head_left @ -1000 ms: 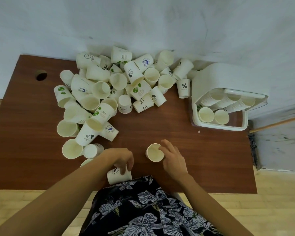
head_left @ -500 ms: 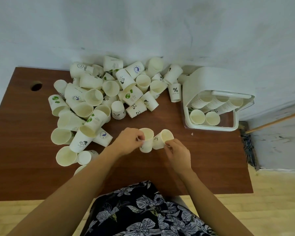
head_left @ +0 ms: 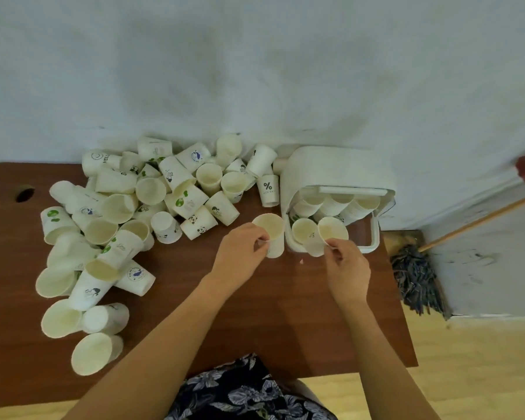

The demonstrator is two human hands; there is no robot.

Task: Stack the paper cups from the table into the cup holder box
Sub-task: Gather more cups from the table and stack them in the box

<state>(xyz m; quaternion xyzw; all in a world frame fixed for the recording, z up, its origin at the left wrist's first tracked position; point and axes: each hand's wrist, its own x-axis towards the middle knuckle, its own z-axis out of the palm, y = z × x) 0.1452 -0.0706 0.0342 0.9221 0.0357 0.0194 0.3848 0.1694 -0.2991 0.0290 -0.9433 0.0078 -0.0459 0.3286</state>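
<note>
Looks like a plain room in a home or small office, not a lab or shop. Brown wood-laminate desk (head_left: 255, 313) with a cable hole (head_left: 25, 194) near its far left corner, pushed against a bare, scuffed whitish wall (head_left: 255, 71). Mop (head_left: 419, 277) with a wooden handle leaning past the desk's right edge. Pale wood-look floor (head_left: 467, 359) below. Floral-print clothing (head_left: 243, 392) at the near edge.

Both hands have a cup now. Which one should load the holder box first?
Right. The right hand pinches its paper cup at the open front of the cup holder box, beside a cup stack. The left hand holds its cup outside the box, further left.
</note>
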